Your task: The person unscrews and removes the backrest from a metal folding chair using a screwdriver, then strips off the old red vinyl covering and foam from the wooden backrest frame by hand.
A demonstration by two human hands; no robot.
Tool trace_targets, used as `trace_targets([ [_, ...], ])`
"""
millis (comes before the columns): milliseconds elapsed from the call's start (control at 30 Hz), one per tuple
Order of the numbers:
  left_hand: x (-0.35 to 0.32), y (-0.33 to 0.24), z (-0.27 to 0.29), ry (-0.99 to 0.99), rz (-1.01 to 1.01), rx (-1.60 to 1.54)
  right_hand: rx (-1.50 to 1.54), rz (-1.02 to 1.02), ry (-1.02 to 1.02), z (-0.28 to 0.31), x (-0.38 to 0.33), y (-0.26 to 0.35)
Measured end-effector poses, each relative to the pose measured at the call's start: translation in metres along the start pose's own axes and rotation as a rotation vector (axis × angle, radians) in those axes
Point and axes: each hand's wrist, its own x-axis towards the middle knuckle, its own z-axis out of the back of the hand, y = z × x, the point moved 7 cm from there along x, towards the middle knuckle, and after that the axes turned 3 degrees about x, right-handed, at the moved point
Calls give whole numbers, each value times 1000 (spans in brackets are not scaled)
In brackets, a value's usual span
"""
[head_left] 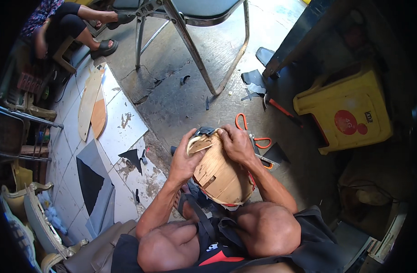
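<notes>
Between my knees I hold an oval wooden board (224, 182), its bare plywood face toward me. A pale padded layer and dark covering material (205, 131) show along its far edge. My left hand (185, 157) grips the board's left rim, the thumb lying over the wood. On the far right rim, my right hand (237, 144) is closed, fingers pressing at the edge. What lies under the board is hidden. Just beyond my right hand, orange-handled scissors (262, 144) rest on the floor, with a second orange-handled tool (266, 164) closer to my forearm.
A metal-legged chair (185, 41) stands ahead. To the right are a yellow plastic stool (345, 109) and a red-handled hammer (279, 108). Dark and grey material scraps (97, 182) and cut wooden boards (92, 102) lie left. Another person's sandalled foot (104, 48) shows at upper left.
</notes>
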Motion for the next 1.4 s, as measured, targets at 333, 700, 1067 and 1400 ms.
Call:
trace_targets([
  [333,-5,-5,2,-15,-94,221,11,476,29,6,-5,44],
  [700,-17,-16,-1,70,-76,234,129,-26,-104,11,-1,26],
  [1067,1,-47,23,-71,-125,709,100,365,-126,-4,-21,61],
  [1400,-22,-51,39,-251,-165,929,122,396,-161,-9,-25,59],
])
